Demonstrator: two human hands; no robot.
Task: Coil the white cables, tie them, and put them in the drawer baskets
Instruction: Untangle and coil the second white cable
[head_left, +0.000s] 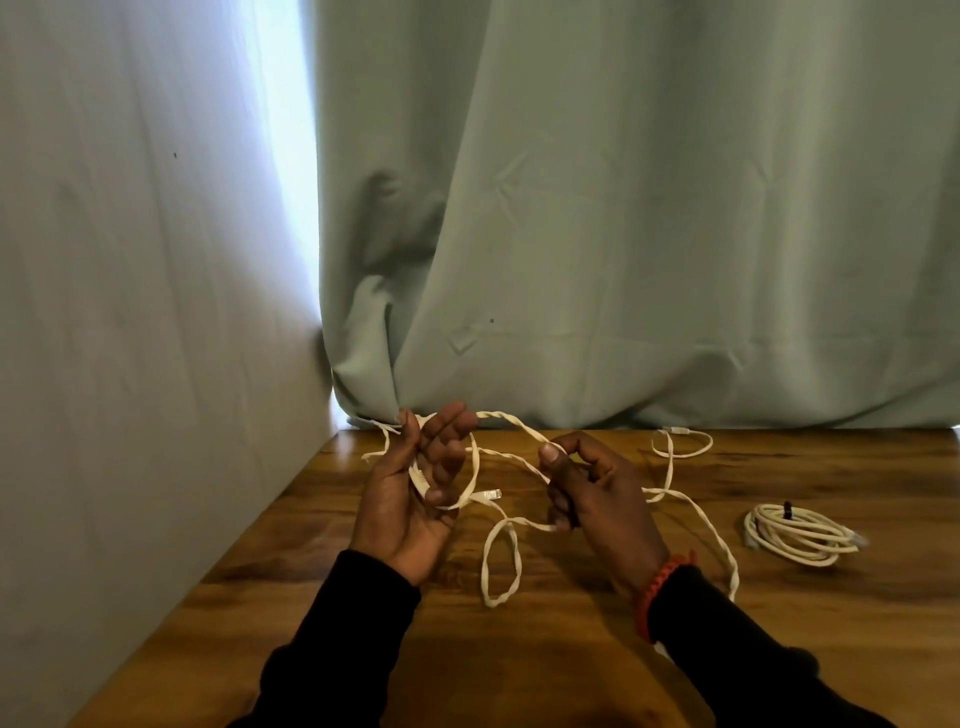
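Grip, left hand: left hand (415, 499) is raised palm-up over the bench, fingers loosely curled through the first loops of a flat white cable (670, 501), thumb pressing the strand at the top; one clear plug (488, 494) sticks out just beside the fingers.
Grip, right hand: right hand (592, 493) pinches the same cable between thumb and forefinger, near the left hand, with a short taut run of cable between the two.
Cable in hand: only a loop or so is gathered; most of it lies loose on the wooden bench (779, 649), one slack loop (501, 564) in front of the hands and the far end (680, 441) curled back by the curtain (623, 208).
Done so far: a second white cable (795, 535) lies well apart to the right, wound into a neat coil with a dark tie (787, 510) round it, so I would call that one coiled and tied.
Left to do: by my reckoning, wind in the rest of this cable, tie it, then put both away.
Drawer baskets: not in view, so neither cable looks stored yet.
Progress: somewhere short of halfway, I would say.
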